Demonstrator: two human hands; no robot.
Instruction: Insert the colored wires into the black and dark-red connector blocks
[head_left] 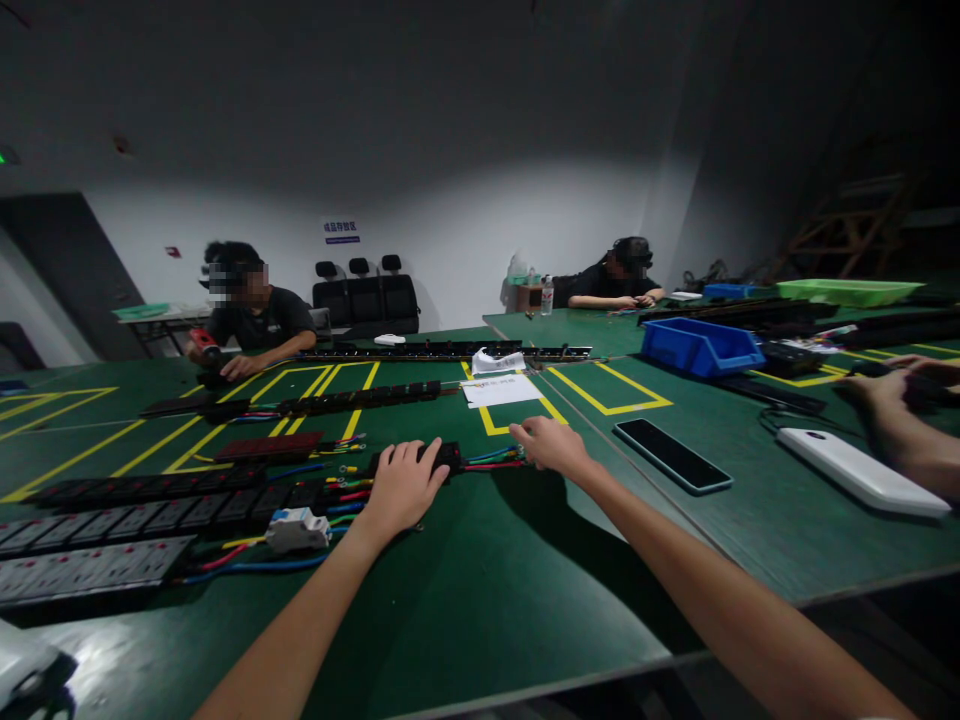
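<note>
My left hand [405, 485] lies over a small black block [448, 457], its fingers draped across the top and the thumb along the near side. From the block's right end run red and dark wires [487, 465] with metal ends. My right hand [553, 447] pinches the tips of these wires, which the fingers partly hide. Left of my left hand lie black power strips [97, 530] with rows of sockets and coloured leads. A white and grey circuit breaker [298, 530] sits among the leads, wired to them. Ring terminals [349, 469] show on several lead ends.
A phone [673, 455], white power bank [859, 470] and blue bin [701, 347] are on the right. Paper [502, 390] and a long black strip [360, 398] lie beyond my hands. One co-worker [259, 320] holds a red power tool; another [619, 280] sits far back. Someone's hands [900, 400] show at right.
</note>
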